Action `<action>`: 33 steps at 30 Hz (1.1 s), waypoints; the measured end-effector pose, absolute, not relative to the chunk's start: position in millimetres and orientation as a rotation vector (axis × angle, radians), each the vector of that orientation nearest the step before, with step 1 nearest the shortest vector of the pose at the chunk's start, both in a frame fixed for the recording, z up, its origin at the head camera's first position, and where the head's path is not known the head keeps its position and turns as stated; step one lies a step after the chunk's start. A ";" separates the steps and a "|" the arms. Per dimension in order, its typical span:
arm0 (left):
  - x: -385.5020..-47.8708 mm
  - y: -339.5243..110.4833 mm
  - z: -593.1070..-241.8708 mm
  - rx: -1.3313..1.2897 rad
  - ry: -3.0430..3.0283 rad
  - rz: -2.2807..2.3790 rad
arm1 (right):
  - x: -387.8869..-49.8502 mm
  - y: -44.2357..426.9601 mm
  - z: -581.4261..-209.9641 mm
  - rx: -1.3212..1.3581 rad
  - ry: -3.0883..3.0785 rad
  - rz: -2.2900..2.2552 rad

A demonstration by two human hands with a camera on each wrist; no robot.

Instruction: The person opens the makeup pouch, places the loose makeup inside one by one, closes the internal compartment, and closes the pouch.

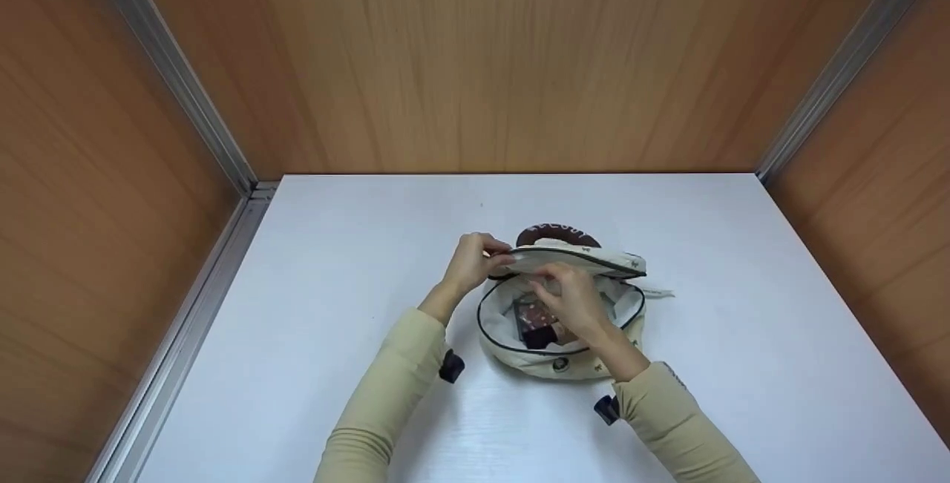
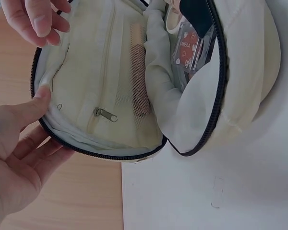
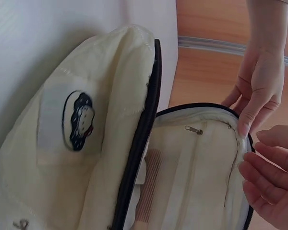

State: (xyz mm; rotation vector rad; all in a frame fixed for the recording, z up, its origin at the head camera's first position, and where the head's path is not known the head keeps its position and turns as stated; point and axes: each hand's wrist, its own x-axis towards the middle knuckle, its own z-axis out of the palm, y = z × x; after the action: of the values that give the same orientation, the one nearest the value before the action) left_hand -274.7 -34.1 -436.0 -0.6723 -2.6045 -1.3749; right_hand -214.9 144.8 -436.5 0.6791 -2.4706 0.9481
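Note:
A cream zip-up cosmetic bag (image 1: 519, 360) stands unzipped, its lid (image 2: 81, 62) tilted up. My left hand (image 2: 19, 148) grips the lid's rim between thumb and fingers. Beside that rim, my right hand (image 3: 276, 175) hovers with loosely bent fingers and nothing visible in them. Inside the lid is a zipped pocket with a metal zipper pull (image 2: 105, 115). A mesh pocket (image 2: 138, 81) next to it has a tan stick-like item behind it. Within the bag lie a clear case with a reddish label (image 2: 187, 45) and a dark item (image 1: 539, 337), partly hidden.
The bag sits on a white table (image 1: 334, 260) with wooden panels (image 1: 519, 60) around it. A brown curved piece with pale lettering (image 1: 557, 234) shows behind the lid. A pale strap (image 1: 659, 293) sticks out at the bag's right.

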 end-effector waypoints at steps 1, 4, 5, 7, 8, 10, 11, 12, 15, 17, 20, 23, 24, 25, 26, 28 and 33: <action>-273.4 -34.3 -436.3 -0.673 -2.611 -1.377 | -213.3 146.8 -436.7 0.686 -2.471 0.936; -269.7 -34.5 -437.1 -0.670 -2.636 -1.400 | -208.9 152.3 -436.9 0.700 -2.468 0.912; -268.3 -34.6 -437.3 -0.668 -2.642 -1.407 | -207.7 153.9 -437.0 0.702 -2.465 0.907; -265.7 -34.6 -437.9 -0.672 -2.651 -1.415 | -205.6 157.0 -437.0 0.713 -2.458 0.896; -264.2 -34.5 -438.3 -0.673 -2.653 -1.416 | -204.6 158.4 -437.1 0.717 -2.452 0.886; -261.5 -34.5 -439.2 -0.680 -2.655 -1.403 | -202.9 161.0 -436.9 0.731 -2.441 0.866; -260.1 -34.4 -439.9 -0.685 -2.657 -1.394 | -202.1 162.2 -436.9 0.737 -2.435 0.855; -259.0 -34.2 -440.6 -0.692 -2.657 -1.388 | -201.3 163.4 -436.8 0.742 -2.433 0.840; -255.3 -33.6 -442.8 -0.699 -2.670 -1.383 | -199.3 167.0 -437.0 0.747 -2.429 0.804; -253.2 -33.4 -444.7 -0.704 -2.676 -1.373 | -198.3 169.5 -438.5 0.753 -2.423 0.790; -249.3 -33.2 -448.2 -0.718 -2.672 -1.318 | -197.2 173.3 -441.7 0.771 -2.402 0.768; -245.0 -33.4 -452.6 -0.763 -2.640 -1.228 | -196.7 177.6 -445.6 0.783 -2.382 0.732; -243.4 -33.4 -454.1 -0.778 -2.627 -1.198 | -196.7 179.0 -446.6 0.784 -2.382 0.720; -242.0 -33.6 -455.6 -0.794 -2.613 -1.163 | -196.7 180.4 -447.8 0.785 -2.381 0.712; -240.5 -33.6 -457.0 -0.805 -2.600 -1.137 | -196.7 181.8 -448.9 0.786 -2.386 0.705; -237.7 -33.6 -459.9 -0.814 -2.582 -1.094 | -197.0 184.3 -451.5 0.788 -2.391 0.694; -229.3 -32.4 -468.6 -0.786 -2.546 -1.010 | -196.2 189.1 -458.9 0.820 -2.395 0.692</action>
State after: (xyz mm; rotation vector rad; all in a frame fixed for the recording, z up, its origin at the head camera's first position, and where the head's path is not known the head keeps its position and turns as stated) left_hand -229.3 -32.4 -468.6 -0.7858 -2.5461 -1.0096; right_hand -196.2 189.1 -458.9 0.8198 -2.3947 0.6918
